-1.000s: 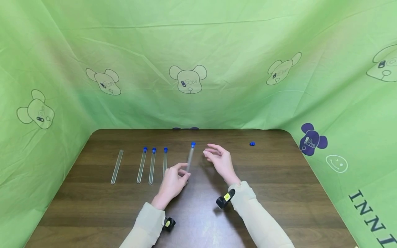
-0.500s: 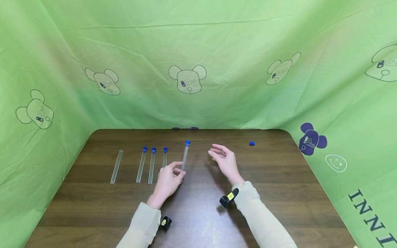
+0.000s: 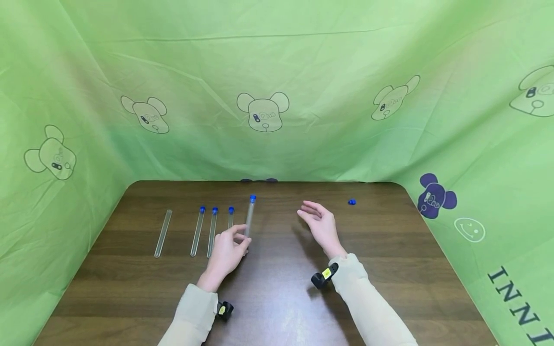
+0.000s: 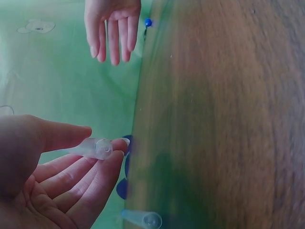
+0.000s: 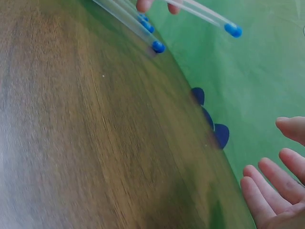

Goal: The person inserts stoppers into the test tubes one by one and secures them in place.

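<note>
My left hand (image 3: pixel 226 251) pinches a clear test tube (image 3: pixel 250 217) with a blue cap (image 3: pixel 253 197) between thumb and fingers. In the left wrist view the rounded bottom of the held test tube (image 4: pixel 102 149) points at the camera, and the right wrist view shows its capped end (image 5: pixel 233 30). To the left lie three capped test tubes (image 3: pixel 197 234), the nearest partly hidden by the hand. Farther left rests a test tube without a cap (image 3: pixel 163 233). My right hand (image 3: pixel 321 227) hovers over the table with relaxed fingers, holding nothing.
A loose blue cap (image 3: pixel 352 202) lies at the back right of the brown wooden table (image 3: pixel 389 269). Green fabric (image 3: pixel 264 154) with printed bear heads hangs behind the table and along both sides.
My left hand has carried the capped test tube leftward, closer to the three capped ones. My right hand has drifted to the right, toward the loose cap.
</note>
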Motion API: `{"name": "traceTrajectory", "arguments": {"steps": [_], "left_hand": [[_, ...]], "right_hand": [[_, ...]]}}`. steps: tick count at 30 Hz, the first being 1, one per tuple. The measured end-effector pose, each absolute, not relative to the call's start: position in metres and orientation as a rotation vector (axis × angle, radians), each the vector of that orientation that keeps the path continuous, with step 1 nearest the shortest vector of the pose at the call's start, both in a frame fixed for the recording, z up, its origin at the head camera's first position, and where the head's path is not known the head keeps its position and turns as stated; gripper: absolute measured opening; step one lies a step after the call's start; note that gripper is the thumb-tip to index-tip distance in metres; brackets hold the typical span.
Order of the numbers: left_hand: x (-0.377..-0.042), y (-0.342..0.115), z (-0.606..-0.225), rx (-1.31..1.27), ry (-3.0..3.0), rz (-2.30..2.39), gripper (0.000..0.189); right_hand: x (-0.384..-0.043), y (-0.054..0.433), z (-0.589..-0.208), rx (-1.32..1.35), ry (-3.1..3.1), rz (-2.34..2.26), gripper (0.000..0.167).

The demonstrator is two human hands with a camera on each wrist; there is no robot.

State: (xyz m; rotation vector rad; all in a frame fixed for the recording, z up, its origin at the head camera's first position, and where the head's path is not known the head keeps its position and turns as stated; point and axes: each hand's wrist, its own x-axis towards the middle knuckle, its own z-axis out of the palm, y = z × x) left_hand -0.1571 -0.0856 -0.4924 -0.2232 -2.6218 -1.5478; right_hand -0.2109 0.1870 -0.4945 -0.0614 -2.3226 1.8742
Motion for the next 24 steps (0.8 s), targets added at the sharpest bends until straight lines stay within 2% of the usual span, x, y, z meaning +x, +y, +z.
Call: {"name": "traceTrajectory", "arguments": {"steps": [24], "left_hand": [[-0.159,-0.125,-0.484,-0.089,-2.612,-1.380,0.034]], "right_hand": [[-0.217,0.237,-0.493,-0.147,-2.329,1.771,0.047]]}}
